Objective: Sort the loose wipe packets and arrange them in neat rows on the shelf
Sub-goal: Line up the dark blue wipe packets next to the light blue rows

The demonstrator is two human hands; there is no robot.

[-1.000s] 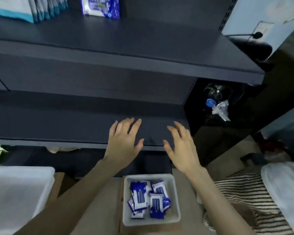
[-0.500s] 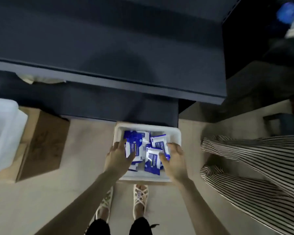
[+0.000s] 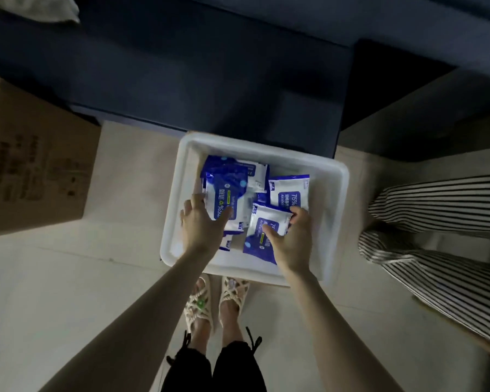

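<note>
Head view, looking straight down. A white bin stood on the pale floor at the centre of the frame, its far rim against the foot of the dark shelf unit at 12 o'clock. That position probably kept the stock within one reach of the shelf. The loose wipe packets lay inside the bin in an overlapping heap, facing different ways, so none had yet been sorted or set in a row.

The left hand entered from 7 o'clock. Its fingers curled round the 9 o'clock edge of a blue-printed packet and its thumb lay across the packet's face, a grip suited to lifting a soft, flat pouch without creasing it. The right hand entered from 5 o'clock. It held a white-faced packet, with fingers bent over the far corner and the thumb pressed on the label. A third packet, printed "75%", lay untouched at 1 o'clock in the bin, just beyond the right fingertips.

Taking one packet in each hand appeared to be meant to halve the trips to the shelf. The pouches looked slick and limp, and could slide against one another when lifted.

A cardboard box stood at 9 o'clock and striped fabric lay at 3 o'clock. The person's sandals showed at 6 o'clock.
</note>
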